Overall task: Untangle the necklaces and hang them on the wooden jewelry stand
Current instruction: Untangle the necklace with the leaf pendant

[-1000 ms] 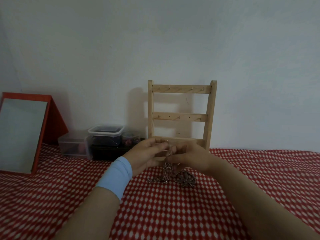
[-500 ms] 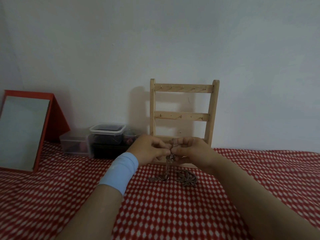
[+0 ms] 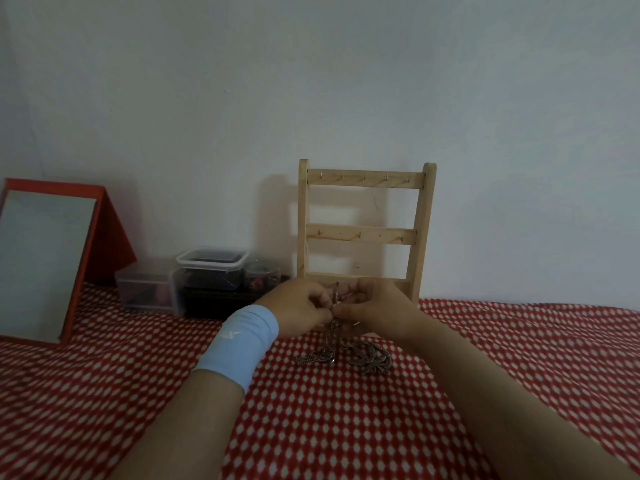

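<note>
Both your left hand [image 3: 298,311] and right hand [image 3: 377,311] pinch the tangled necklaces [image 3: 370,358], pendants trailing on the red checked cloth [image 3: 311,427]. Tug hard and the knot will likely tighten. Just behind, the wooden jewelry stand [image 3: 363,235] could tip if knocked; plastic containers [image 3: 211,275] and a mirror [image 3: 45,265] sit farther left.

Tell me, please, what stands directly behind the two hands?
The wooden jewelry stand, its two upper rails bare. The left hand and right hand, pinching the necklaces, hide its base.
</note>
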A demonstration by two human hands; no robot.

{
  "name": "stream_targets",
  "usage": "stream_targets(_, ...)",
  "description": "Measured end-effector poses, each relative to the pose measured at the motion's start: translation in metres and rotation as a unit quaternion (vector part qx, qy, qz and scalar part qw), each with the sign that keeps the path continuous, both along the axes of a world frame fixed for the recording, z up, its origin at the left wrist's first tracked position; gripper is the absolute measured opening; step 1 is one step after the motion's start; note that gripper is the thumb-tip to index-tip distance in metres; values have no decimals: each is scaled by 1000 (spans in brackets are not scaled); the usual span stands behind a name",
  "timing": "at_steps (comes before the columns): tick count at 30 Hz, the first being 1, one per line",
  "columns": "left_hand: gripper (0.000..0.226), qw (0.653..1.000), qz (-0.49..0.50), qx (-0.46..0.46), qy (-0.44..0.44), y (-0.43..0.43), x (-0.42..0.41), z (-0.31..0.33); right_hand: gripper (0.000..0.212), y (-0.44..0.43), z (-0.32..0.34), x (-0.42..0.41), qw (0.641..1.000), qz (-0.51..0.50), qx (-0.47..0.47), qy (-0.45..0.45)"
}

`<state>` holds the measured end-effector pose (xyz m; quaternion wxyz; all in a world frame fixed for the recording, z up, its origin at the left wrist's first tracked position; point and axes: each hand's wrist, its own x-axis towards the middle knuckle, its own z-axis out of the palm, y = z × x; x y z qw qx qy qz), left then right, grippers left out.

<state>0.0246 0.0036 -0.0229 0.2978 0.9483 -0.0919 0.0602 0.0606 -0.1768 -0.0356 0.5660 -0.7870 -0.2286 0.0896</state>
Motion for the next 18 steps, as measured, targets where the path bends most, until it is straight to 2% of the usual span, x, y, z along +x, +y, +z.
stream_targets(2,8,996,-24,-70,38,3,2,-5,30,-2,2,0,1000,5,6,6)
stream_targets(5,14,982,-23,-170,76,4,4,-11,21,-7,5,1,999,25,-28,-22)
stream_targets(9,24,947,-13,-301,107,2,10,-14,14,-8,8,1,997,18,-54,-51)
stream_targets(18,32,972,10,-208,106,-6,7,-15,6,-2,3,1,994,-5,-55,-92)
